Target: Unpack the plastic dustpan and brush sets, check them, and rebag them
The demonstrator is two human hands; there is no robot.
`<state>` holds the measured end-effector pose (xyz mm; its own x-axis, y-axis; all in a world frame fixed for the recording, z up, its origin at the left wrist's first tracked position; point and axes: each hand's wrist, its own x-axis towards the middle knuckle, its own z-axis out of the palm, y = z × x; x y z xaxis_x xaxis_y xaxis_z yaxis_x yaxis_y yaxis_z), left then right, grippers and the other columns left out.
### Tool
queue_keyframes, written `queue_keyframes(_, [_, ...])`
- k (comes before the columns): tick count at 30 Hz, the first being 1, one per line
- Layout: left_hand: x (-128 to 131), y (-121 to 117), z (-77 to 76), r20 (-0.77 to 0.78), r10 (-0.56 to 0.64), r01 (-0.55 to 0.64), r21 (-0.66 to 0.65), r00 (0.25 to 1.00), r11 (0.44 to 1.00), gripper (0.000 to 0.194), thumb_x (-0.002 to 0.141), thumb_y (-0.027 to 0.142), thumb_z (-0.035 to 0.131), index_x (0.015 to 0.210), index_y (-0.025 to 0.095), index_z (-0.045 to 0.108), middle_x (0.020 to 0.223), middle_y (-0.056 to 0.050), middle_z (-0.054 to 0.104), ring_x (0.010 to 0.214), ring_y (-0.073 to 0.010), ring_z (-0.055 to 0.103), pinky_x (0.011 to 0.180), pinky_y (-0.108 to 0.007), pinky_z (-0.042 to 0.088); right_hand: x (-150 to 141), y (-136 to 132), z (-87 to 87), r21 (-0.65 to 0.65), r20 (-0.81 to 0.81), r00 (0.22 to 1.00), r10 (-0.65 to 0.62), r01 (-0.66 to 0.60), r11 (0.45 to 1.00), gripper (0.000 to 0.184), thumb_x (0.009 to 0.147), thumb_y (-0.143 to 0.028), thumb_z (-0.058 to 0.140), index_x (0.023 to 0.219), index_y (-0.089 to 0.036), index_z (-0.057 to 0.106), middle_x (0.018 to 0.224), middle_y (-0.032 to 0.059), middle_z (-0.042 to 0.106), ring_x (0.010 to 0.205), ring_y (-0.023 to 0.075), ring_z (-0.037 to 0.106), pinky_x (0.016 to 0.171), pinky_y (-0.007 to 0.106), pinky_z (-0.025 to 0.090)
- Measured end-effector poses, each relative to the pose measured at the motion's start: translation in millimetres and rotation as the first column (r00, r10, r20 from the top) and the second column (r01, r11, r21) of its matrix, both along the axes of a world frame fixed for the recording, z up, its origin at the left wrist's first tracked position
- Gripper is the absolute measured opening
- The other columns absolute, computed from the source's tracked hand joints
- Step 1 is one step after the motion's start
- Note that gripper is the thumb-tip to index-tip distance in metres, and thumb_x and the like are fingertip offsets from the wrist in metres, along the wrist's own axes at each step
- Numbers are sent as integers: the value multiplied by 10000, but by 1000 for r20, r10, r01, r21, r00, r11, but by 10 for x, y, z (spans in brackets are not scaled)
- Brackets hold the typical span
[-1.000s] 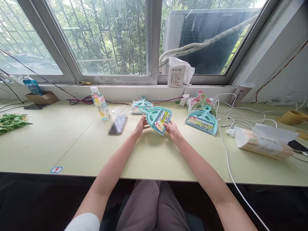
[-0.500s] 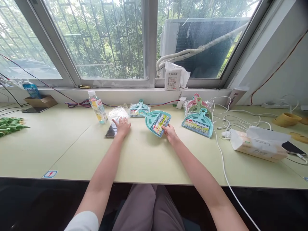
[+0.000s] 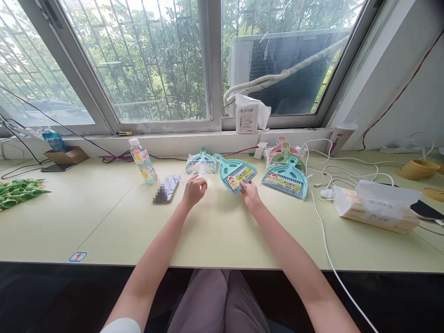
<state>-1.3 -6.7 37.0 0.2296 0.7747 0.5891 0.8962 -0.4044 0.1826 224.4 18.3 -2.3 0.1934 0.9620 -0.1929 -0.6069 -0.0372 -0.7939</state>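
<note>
My right hand [image 3: 251, 196] grips the lower right edge of a turquoise mini dustpan [image 3: 237, 173] with a printed yellow label and a blue-striped lower part. It is held tilted above the table, handle pointing up and left. Clear plastic bag film [image 3: 200, 168] hangs from the closed fingers of my left hand [image 3: 195, 188]. Behind that film, a wrapped turquoise dustpan [image 3: 192, 162] lies near the wall and is partly veiled. Left of my left hand, a phone [image 3: 171, 187] rests on the table, part of it blurred out.
Wrapped turquoise [image 3: 286, 180], green and pink dustpans overlap at the right. Beyond them are white cables [image 3: 326, 171] and a tissue pack [image 3: 378, 210]. A drink bottle [image 3: 143, 162] stands left of the phone. Green items [image 3: 21, 192] lie far left.
My left hand has lifted the clear plastic bag and brought it rightward, uncovering the phone. My right hand has shifted the turquoise dustpan slightly right.
</note>
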Motion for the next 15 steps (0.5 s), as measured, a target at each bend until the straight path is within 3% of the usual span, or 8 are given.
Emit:
queue_keyframes(2, [40,7,-72,-83,-21,10,-140,996,990,293,810,118,381,665,195,625,739,-35,671,737,-171,616,788,-312,470,11,8,-16,-3,-34,999,-36,36,999,215,722,-39,617,868,-192,580,872,8,710,715,114,676,654,214,563])
queue_keyframes(5, [34,33,-146,-165,51,-96,-277,985,956,270,849,185,374,796,187,638,740,-47,665,719,-192,621,658,-289,438,12,19,-37,-21,-35,998,-53,52,998,225,719,-32,617,872,-192,579,875,7,707,706,109,673,637,207,559])
queue_keyframes(7, [39,31,-156,-177,110,-162,-317,978,934,287,887,300,386,989,182,626,769,-54,667,747,-209,629,678,-300,439,8,28,-47,-46,-7,999,-41,41,998,224,721,-28,616,875,-188,582,868,6,707,685,106,669,617,203,552])
queue_keyframes(10, [98,17,-181,-174,149,-195,-284,973,939,479,882,446,437,1268,170,497,966,-93,664,938,-246,613,800,-336,449,0,37,-54,-72,40,999,-11,14,997,219,725,-31,615,881,-183,587,853,5,708,659,106,664,584,201,539])
queue_keyframes(12, [134,30,-240,-188,137,-183,-256,973,949,546,870,427,479,1351,173,434,1110,-117,627,1071,-259,561,905,-356,421,-4,34,-53,-64,60,998,4,0,998,225,723,-36,617,891,-184,593,851,5,710,656,111,664,584,210,539])
queue_keyframes(15, [111,98,-355,-191,95,-150,-295,977,944,437,864,265,475,1299,235,516,1215,-86,597,1145,-242,515,1010,-374,358,-2,20,-45,-40,86,996,22,-18,999,234,724,-45,620,906,-190,596,875,7,714,668,114,667,607,220,547])
